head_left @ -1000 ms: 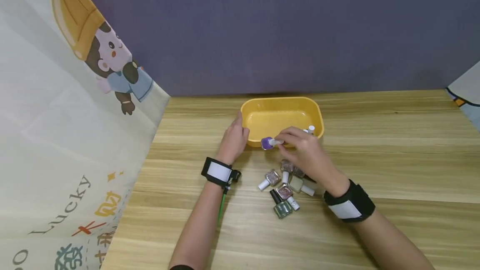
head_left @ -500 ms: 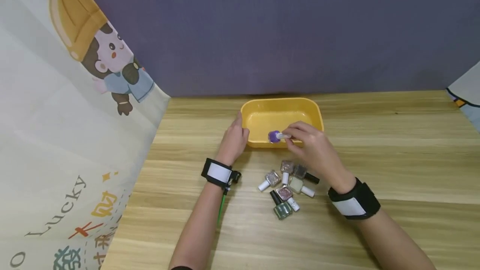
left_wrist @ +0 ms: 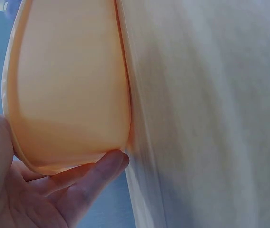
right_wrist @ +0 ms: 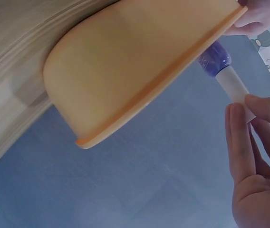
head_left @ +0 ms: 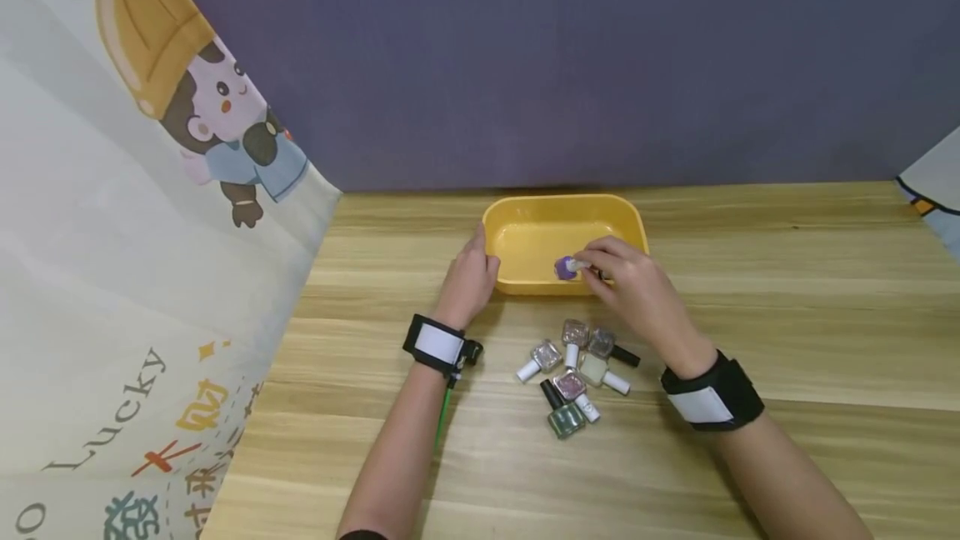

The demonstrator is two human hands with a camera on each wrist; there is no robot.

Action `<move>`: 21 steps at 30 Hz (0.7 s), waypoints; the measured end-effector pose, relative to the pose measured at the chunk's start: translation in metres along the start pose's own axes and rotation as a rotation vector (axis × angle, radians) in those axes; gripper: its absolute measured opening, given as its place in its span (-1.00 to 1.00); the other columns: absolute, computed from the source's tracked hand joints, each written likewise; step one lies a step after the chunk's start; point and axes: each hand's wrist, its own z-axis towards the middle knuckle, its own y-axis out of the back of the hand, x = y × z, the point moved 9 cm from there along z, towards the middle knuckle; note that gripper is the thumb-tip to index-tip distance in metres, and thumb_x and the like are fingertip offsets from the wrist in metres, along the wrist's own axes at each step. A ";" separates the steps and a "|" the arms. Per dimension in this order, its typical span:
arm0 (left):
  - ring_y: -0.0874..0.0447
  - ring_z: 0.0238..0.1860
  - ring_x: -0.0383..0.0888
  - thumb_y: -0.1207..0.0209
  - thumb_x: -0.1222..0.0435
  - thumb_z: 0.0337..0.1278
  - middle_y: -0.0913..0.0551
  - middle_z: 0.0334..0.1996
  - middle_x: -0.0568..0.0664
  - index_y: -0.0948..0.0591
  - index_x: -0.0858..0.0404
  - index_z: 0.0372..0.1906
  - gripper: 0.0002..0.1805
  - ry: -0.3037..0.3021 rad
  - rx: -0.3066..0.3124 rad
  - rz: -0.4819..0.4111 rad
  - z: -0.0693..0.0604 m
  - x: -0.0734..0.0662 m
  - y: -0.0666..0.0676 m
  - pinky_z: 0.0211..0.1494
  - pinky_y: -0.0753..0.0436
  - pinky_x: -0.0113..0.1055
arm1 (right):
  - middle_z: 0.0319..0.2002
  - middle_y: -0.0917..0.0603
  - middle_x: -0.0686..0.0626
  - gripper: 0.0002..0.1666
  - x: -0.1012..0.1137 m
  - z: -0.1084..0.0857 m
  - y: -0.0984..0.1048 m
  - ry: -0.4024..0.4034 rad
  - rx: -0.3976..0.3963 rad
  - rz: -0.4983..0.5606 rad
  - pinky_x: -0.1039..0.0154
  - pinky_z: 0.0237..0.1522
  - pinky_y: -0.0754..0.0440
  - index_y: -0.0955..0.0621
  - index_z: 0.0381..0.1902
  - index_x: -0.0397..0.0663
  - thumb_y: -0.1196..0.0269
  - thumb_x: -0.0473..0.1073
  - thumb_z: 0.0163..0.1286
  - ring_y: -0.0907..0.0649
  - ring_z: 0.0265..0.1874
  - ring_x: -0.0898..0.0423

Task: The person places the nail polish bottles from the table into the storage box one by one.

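A yellow plastic basin (head_left: 525,288) stands at the back of the wooden table. My left hand (head_left: 467,280) grips its left end, thumb at the rim and fingers along the outer wall, as the left wrist view shows. My right hand (head_left: 628,280) pinches the white cap of a purple nail polish bottle (head_left: 566,267) between thumb and fingers. In the head view the bottle hangs tilted over the basin's front part, its purple glass pointing left. The right wrist view shows the purple bottle (right_wrist: 214,59) beside the basin's rim. My right hand covers the basin's front right corner.
Several nail polish bottles lie in front of the basin, among them a green one with a black cap (head_left: 566,420), a cream one (head_left: 594,369) and a silver glitter one (head_left: 546,355). A dark blue panel (head_left: 555,65) rises behind the table, a printed cloth (head_left: 150,248) at left.
My right hand has moved right and slightly back with the purple nail polish bottle, from the basin's front rim to over its inside. My left hand has stayed on the basin.
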 end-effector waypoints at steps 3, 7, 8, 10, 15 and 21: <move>-0.46 -0.46 -0.07 0.11 0.28 0.43 -0.25 0.48 0.23 -0.04 0.41 0.55 -0.32 0.004 0.004 0.002 0.001 0.000 0.000 -0.22 -0.57 -0.27 | -0.22 -0.69 -0.17 -0.74 -0.003 0.000 -0.003 -0.009 0.014 -0.006 0.17 -0.36 -0.70 -0.74 -0.19 -0.31 -0.43 -0.46 0.11 -0.69 -0.34 -0.01; -0.43 -0.50 -0.09 0.10 0.27 0.43 -0.25 0.48 0.23 -0.03 0.39 0.55 -0.31 0.010 0.001 0.004 0.001 0.001 0.001 -0.25 -0.56 -0.28 | -0.21 -0.69 -0.18 -0.75 -0.006 0.000 -0.006 -0.018 0.029 -0.014 0.15 -0.33 -0.71 -0.74 -0.18 -0.31 -0.42 -0.44 0.13 -0.69 -0.32 -0.02; -0.44 -0.49 -0.09 0.09 0.27 0.42 -0.25 0.48 0.23 -0.04 0.39 0.55 -0.31 0.009 -0.001 0.005 0.001 0.002 0.001 -0.24 -0.57 -0.27 | -0.21 -0.69 -0.18 -0.75 -0.007 0.000 -0.007 -0.021 0.033 -0.018 0.14 -0.33 -0.71 -0.74 -0.18 -0.31 -0.42 -0.44 0.13 -0.69 -0.32 -0.02; -0.45 -0.49 -0.08 0.09 0.27 0.42 -0.26 0.47 0.24 -0.05 0.41 0.54 -0.31 0.006 -0.002 0.010 0.000 0.002 0.001 -0.24 -0.57 -0.27 | -0.21 -0.68 -0.18 -0.76 -0.009 -0.001 -0.009 -0.028 0.041 -0.023 0.14 -0.32 -0.71 -0.74 -0.18 -0.32 -0.41 -0.44 0.14 -0.69 -0.31 -0.03; -0.39 -0.60 -0.11 0.09 0.28 0.43 -0.25 0.48 0.24 -0.05 0.41 0.54 -0.32 0.011 0.010 -0.005 -0.001 0.001 0.000 -0.39 -0.54 -0.31 | -0.21 -0.67 -0.19 -0.77 -0.012 -0.004 -0.015 -0.049 0.071 -0.032 0.09 -0.27 -0.71 -0.73 -0.17 -0.33 -0.38 -0.47 0.16 -0.70 -0.28 -0.06; -0.29 -0.72 -0.17 0.08 0.30 0.42 -0.22 0.49 0.23 -0.02 0.39 0.55 -0.30 0.011 0.015 -0.027 -0.002 -0.001 0.001 -0.52 -0.49 -0.36 | -0.20 -0.68 -0.21 -0.77 -0.017 -0.006 -0.021 -0.069 0.112 -0.028 0.05 -0.21 -0.71 -0.73 -0.15 -0.35 -0.35 -0.49 0.19 -0.70 -0.25 -0.09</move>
